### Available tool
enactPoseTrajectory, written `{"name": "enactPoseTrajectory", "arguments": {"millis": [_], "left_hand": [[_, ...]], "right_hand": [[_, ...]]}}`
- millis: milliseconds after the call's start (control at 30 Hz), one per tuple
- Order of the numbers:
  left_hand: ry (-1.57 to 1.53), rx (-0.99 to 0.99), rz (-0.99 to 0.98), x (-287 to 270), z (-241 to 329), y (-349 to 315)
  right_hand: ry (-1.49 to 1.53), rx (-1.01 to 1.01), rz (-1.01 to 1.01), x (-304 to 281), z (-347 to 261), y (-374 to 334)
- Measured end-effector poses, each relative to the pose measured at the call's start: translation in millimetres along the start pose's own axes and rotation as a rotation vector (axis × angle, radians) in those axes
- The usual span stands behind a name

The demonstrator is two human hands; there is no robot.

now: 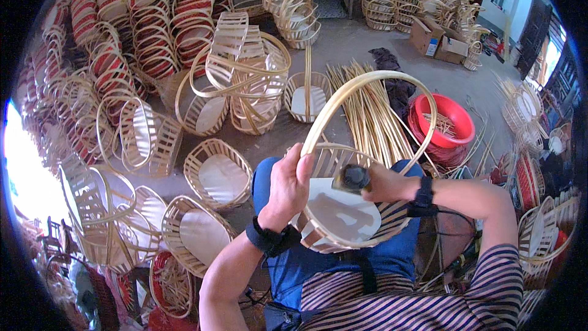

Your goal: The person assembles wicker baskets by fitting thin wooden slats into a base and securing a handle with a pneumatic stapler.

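Observation:
A woven wooden-strip basket [327, 240] with a pale flat bottom rests on my lap, its hoop handle [349, 86] arching up over it. My left hand [286, 182] is closed around the handle's left end, close to the basket's rim. Inside the handle's arch, my right hand [391, 184] grips a hammer [352, 179] with a dark, blunt head. The hammer is over the basket's interior, and its shaft is mostly hidden by my fingers. Shadows fall across the bottom board. Black bands circle both wrists.
Handleless baskets [217, 173] lie on the floor to my left, near stacked handled ones [245, 67]. Ahead is a bundle of thin wooden strips [370, 116]. A red basin [453, 116] with small sticks stands at right. Cardboard boxes [438, 40] sit farther back.

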State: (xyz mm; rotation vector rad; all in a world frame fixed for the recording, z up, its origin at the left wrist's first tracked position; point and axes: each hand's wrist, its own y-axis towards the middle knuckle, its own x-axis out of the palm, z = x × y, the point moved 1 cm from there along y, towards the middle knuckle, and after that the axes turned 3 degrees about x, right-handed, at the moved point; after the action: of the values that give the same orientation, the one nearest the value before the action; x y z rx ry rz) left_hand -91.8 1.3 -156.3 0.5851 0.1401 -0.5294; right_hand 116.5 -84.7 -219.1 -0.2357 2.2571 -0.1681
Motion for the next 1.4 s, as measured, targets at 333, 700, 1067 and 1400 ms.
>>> {"name": "enactPoseTrajectory", "arguments": {"millis": [333, 700, 1067, 1400], "left_hand": [[0.133, 0.016, -0.007, 13, 13, 16], [0.132, 0.045, -0.026, 19, 18, 19], [0.126, 0.056, -0.027, 15, 17, 17], [0.098, 0.017, -0.039, 10, 10, 19]], "right_hand": [[-0.89, -0.505, 0.614, -43, -95, -91], [0.234, -0.276, 0.519, -50, -123, -89], [0.074, -0.3, 0.554, -53, -130, -88], [-0.046, -0.335, 0.514, -60, -148, -89]]}}
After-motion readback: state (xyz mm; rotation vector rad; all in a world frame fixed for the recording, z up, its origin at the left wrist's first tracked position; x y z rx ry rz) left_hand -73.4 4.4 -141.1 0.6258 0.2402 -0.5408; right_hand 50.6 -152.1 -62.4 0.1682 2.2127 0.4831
